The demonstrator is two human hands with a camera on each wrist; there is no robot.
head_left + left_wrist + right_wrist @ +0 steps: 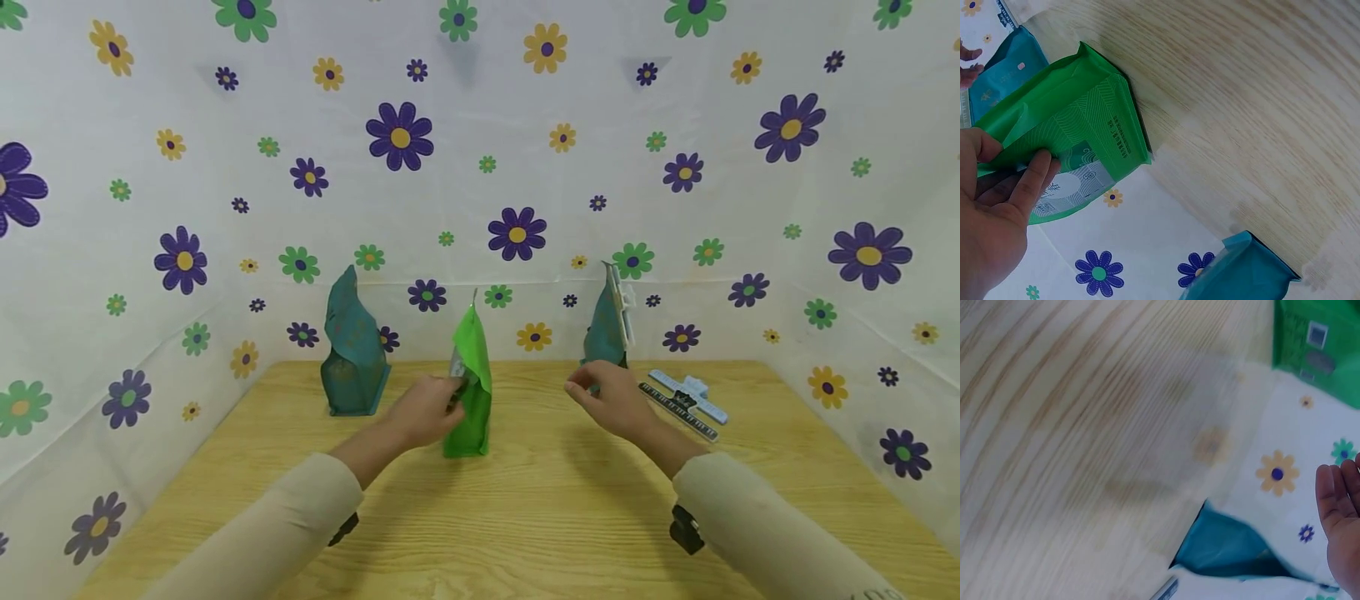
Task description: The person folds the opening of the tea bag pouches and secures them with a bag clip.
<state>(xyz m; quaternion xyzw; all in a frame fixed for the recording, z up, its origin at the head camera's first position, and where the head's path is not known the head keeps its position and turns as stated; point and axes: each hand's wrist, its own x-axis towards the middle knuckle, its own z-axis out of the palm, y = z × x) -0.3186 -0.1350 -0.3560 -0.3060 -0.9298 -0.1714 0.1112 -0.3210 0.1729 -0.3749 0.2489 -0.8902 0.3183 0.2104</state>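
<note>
The left hand (431, 408) is grasping a green bag (476, 421), its thumb and fingers pinching the bag's side. The bag is standing upright on the wooden table (510, 525), its narrow top rising above the grip and its base showing below it. In the left wrist view, the fingers (1034, 181) are pressing in by a pale label (1082, 187) on the bag's side, while the thumb is lying just above them.

To the right of that grip, well apart from it, the right hand (611, 398) is hanging released, its fingers loosely bent.

Left of the grip and farther back, a teal bag (354, 354) is standing upright. Just beyond the right hand, a second teal bag (602, 329) is standing with a white clip (624, 304) fastened along its edge. Right of this hand, a black clip (678, 411) and a pale blue clip (693, 395) are lying side by side on the table. Pale sleeves (300, 500) are covering both forearms behind the hands, and a flowered white sheet (465, 217) is hanging beyond everything.
</note>
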